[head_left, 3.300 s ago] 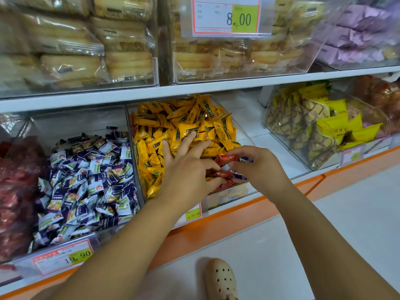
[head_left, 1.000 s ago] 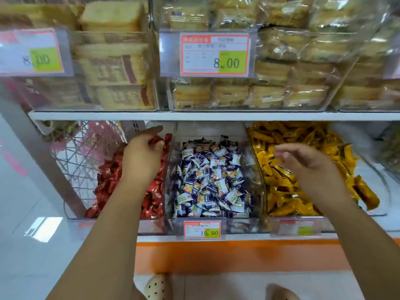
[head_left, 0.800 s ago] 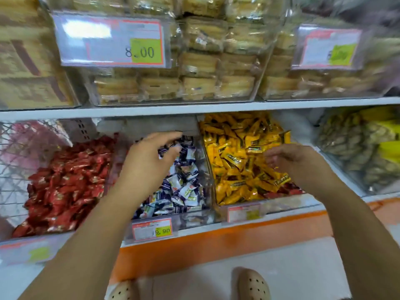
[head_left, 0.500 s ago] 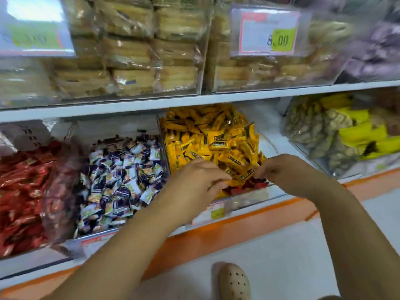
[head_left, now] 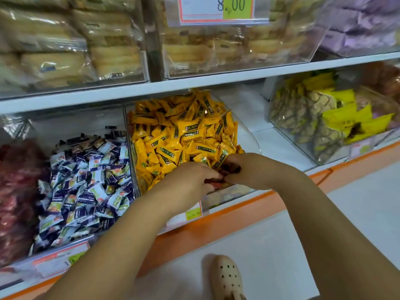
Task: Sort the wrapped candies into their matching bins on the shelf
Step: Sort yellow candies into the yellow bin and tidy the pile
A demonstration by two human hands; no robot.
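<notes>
Three clear bins sit side by side on the lower shelf. The middle-right bin (head_left: 246,128) is heaped with yellow wrapped candies (head_left: 184,131). Left of it lies a pile of blue-and-white candies (head_left: 86,174), and red candies (head_left: 15,191) fill the far-left bin, blurred. Both hands meet at the front of the yellow bin. My left hand (head_left: 190,180) pinches red-wrapped candies (head_left: 213,181) lying among the yellow ones. My right hand (head_left: 251,169) curls its fingers around dark red candies (head_left: 232,167) there too.
The upper shelf holds clear boxes of wrapped cakes (head_left: 108,44) with a price tag (head_left: 223,9). Bags of yellow-labelled snacks (head_left: 320,124) stand at the right. An orange strip (head_left: 216,226) edges the shelf base. A beige shoe (head_left: 227,278) rests on the white floor.
My left hand left the red bin at the far left and came across to the front of the yellow bin. Both hands now close together on red candies there; the view swung right.
</notes>
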